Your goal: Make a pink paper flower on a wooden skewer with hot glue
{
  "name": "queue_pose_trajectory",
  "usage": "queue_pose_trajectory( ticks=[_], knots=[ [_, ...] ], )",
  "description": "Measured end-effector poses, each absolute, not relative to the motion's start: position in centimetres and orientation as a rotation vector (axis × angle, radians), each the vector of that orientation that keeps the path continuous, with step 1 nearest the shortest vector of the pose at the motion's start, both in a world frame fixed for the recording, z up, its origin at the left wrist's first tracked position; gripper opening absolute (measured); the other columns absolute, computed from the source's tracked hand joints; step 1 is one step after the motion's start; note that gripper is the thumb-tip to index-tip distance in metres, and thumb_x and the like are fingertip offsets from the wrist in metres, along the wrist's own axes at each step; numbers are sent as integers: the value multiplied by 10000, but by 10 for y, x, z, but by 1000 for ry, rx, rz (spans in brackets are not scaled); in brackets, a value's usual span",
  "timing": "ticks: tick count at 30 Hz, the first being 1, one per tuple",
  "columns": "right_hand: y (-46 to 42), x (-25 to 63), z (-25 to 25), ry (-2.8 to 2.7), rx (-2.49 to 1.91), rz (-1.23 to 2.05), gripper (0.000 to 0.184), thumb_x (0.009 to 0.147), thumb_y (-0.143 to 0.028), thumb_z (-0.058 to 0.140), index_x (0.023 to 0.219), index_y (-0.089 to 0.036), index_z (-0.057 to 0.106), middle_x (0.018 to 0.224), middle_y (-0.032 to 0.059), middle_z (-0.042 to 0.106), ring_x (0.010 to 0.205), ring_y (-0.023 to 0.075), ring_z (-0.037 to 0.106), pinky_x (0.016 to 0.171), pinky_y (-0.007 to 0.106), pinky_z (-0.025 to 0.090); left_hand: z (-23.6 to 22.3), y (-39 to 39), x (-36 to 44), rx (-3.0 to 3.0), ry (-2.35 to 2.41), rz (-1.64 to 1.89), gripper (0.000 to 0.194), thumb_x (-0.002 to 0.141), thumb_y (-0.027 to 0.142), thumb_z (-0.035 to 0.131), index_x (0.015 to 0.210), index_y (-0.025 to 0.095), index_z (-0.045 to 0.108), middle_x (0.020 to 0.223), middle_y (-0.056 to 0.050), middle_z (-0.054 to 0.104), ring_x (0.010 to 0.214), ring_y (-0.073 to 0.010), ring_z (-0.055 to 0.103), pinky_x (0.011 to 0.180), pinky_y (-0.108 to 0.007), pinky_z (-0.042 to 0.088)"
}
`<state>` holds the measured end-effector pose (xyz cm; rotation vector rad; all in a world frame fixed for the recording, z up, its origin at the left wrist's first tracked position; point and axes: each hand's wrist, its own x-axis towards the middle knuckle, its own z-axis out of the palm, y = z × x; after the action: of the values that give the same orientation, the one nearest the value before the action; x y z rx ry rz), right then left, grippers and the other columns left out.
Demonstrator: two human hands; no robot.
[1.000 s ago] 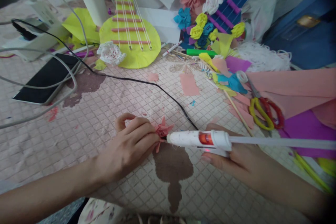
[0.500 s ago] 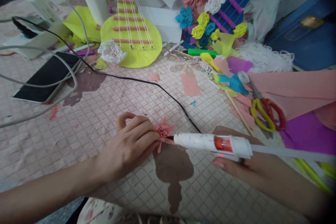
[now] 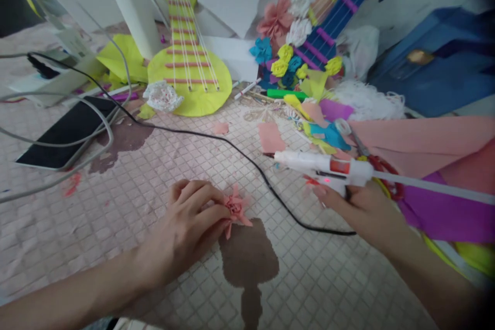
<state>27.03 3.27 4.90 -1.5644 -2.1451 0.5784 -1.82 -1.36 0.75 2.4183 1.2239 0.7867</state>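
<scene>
With bent fingers, my left hand (image 3: 195, 219) holds a small pink paper flower (image 3: 235, 208) by its left side, low over the patterned tablecloth (image 3: 185, 294). Its ragged petals spread out around a curled centre. My right hand (image 3: 361, 209) is closed round the handle of a white hot glue gun (image 3: 320, 165). The gun's dark nozzle points left, above and to the right of the flower, apart from it. A clear glue stick (image 3: 433, 187) sticks out of the gun's rear.
A black cord (image 3: 247, 157) crosses the cloth. At the back stand a yellow paper guitar (image 3: 209, 105) and a blue one (image 3: 332, 31) with paper flowers. Scissors (image 3: 389, 167) and pink paper (image 3: 425, 136) lie right. A black phone (image 3: 65, 136) lies left.
The glue gun has moved up and to the right, so its nozzle has left the pink flower. My left hand still holds the flower. The view has shifted slightly.
</scene>
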Motion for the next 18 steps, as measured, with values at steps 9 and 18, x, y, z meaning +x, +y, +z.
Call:
queue_pose_trajectory(
  ticks=[9,18],
  knots=[
    [135,257,1,-1919,-1514,231,301,839,-442,513,912,-171,620,845,86,678,760,245,614,689,371,476,4,-14,-15,2418,1238,843,147,883,141,536,901,250,632,976,3,623,920,-160,515,821,-357,340],
    [151,269,-17,-1928,-1463,162,318,868,-439,445,1041,-190,543,973,115,624,862,241,582,738,400,488,1,-14,-16,2393,1240,846,114,873,151,541,868,222,629,987,-19,609,921,-173,509,817,-371,348]
  ],
)
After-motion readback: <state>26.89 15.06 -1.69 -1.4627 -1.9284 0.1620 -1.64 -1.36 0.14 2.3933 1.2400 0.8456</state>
